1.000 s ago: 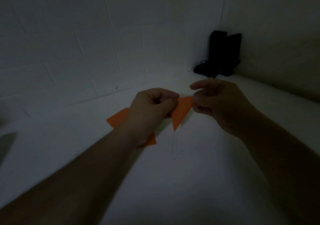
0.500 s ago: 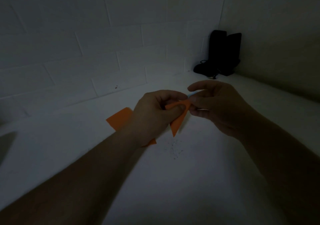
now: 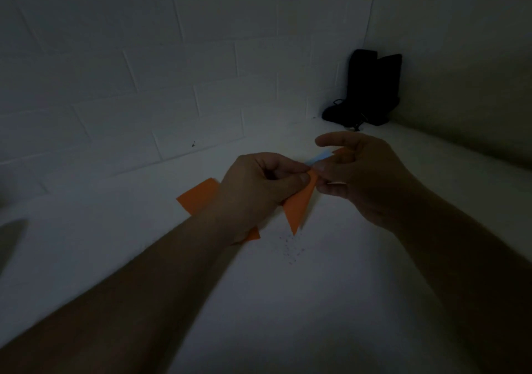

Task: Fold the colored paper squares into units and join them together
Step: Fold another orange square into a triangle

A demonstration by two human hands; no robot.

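A folded orange paper piece (image 3: 298, 205) hangs in the air between both hands, its sharp tip pointing down. My left hand (image 3: 259, 189) pinches its upper left part between thumb and fingers. My right hand (image 3: 359, 177) pinches its upper right end, where a small strip of light blue (image 3: 319, 157) and an orange corner (image 3: 341, 151) show between the fingers. The right index finger sticks out straight above. A flat orange paper square (image 3: 198, 198) lies on the white surface under my left wrist, partly hidden by it.
The white surface (image 3: 288, 301) runs back to a white brick wall. Black objects with a cord (image 3: 368, 91) stand in the far right corner. Small dark specks (image 3: 290, 252) dot the surface below the paper tip. The scene is dim.
The hands have closed in on each other. The orange piece turned more upright, and a light blue strip now shows at my right fingers.
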